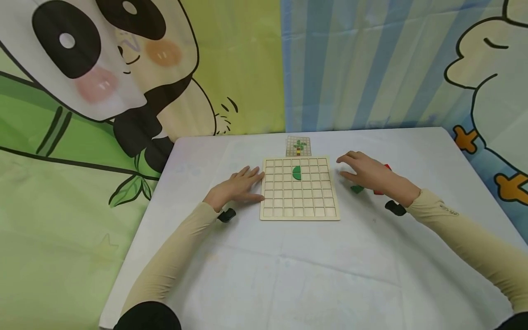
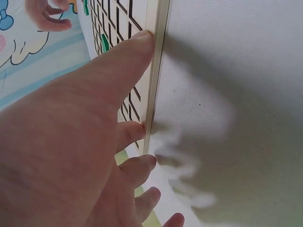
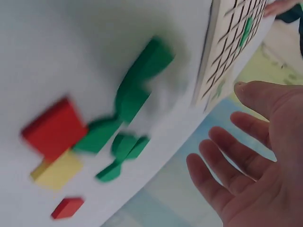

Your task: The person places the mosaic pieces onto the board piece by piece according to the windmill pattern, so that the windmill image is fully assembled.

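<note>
A pale wooden grid board [image 1: 280,211] lies on the white table. Two green quarter-round pieces [image 1: 296,173] sit together in its upper middle cells, forming a half disc. My left hand [image 1: 241,185] is at the board's left edge, fingers extended, its thumb touching the rim. To the right of the board hovers my right hand [image 1: 367,172], fingers loosely bent and nothing held. Beside it in the right wrist view lie several loose green pieces [image 3: 132,101], a red block [image 3: 54,130], a yellow block [image 3: 59,171] and a smaller red piece [image 3: 67,208].
A small pattern card [image 1: 291,143] with a green, red and yellow figure printed on a grid lies just behind the board. Behind the white table [image 1: 288,266] hangs a cartoon-printed cloth [image 1: 243,68]. Dark wrist devices [image 1: 395,208] sit under both wrists.
</note>
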`<state>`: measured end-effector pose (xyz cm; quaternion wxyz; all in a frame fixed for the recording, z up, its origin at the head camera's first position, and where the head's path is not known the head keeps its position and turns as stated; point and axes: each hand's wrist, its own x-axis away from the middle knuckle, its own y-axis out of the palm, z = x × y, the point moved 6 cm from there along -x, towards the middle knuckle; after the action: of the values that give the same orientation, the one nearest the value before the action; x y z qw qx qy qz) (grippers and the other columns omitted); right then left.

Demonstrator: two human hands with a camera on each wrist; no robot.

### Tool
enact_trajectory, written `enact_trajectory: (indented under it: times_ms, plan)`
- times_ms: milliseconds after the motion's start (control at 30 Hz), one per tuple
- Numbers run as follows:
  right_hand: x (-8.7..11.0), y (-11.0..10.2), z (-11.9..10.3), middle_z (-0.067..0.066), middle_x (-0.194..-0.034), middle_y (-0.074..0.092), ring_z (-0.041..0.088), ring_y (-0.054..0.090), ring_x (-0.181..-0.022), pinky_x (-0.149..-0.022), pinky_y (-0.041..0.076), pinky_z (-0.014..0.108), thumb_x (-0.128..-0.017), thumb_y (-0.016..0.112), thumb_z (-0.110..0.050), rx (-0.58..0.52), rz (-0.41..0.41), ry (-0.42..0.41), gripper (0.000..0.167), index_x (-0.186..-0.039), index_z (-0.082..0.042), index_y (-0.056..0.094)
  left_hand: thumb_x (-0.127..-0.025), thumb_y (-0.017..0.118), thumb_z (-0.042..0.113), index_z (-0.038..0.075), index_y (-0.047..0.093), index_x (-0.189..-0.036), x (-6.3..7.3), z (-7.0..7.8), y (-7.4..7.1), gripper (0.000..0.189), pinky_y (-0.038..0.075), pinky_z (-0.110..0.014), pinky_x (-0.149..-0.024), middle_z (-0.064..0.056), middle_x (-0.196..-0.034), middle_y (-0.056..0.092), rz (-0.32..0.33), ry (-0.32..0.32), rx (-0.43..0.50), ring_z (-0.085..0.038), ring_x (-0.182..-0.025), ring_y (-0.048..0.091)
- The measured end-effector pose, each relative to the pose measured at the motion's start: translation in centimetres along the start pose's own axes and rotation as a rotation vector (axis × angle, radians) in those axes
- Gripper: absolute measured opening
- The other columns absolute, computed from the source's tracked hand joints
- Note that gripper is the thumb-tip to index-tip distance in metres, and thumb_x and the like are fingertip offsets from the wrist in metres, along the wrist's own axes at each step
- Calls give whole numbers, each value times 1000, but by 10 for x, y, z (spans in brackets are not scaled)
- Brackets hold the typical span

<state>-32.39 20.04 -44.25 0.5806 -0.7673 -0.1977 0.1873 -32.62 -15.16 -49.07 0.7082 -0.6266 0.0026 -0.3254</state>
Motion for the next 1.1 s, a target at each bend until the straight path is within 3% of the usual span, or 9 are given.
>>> enact_trajectory:
  times_ms: [267,467,867,1100]
  plan:
    - [-6,-1,54,24,-125,60,40,57,-112,-92,54,55,-90,72,-5,74,-73,55,39,-127,-1,62,-93,57,65,26,13,-163,1,0,1,92,10,-57,-127,-4,-171,3,-7,-1,14,-32,-158,-4]
    - [-11,1,72,25,-121,62,42,57,-111,-97,52,58,-89,72,-3,111,-131,106,33,-121,-1,66,-94,56,65,26,13,-163,3,1,0,91,10,-56,-127,-4,-171,3,-3,-1,17,-32,-158,-4]
    - [-14,5,70,24,-121,62,40,57,-109,-93,52,56,-92,71,-11,60,-161,106,26,-116,-2,68,-94,56,65,26,11,-163,2,1,-1,91,10,-56,-127,-5,-171,2,-6,2,16,-32,-158,-4]
    - [-13,6,60,24,-120,63,41,57,-108,-89,52,54,-96,68,-23,66,-159,142,20,-103,-4,71,-94,57,64,26,12,-163,2,2,-1,91,10,-56,-127,-5,-171,3,-14,-3,18,-33,-158,-4]
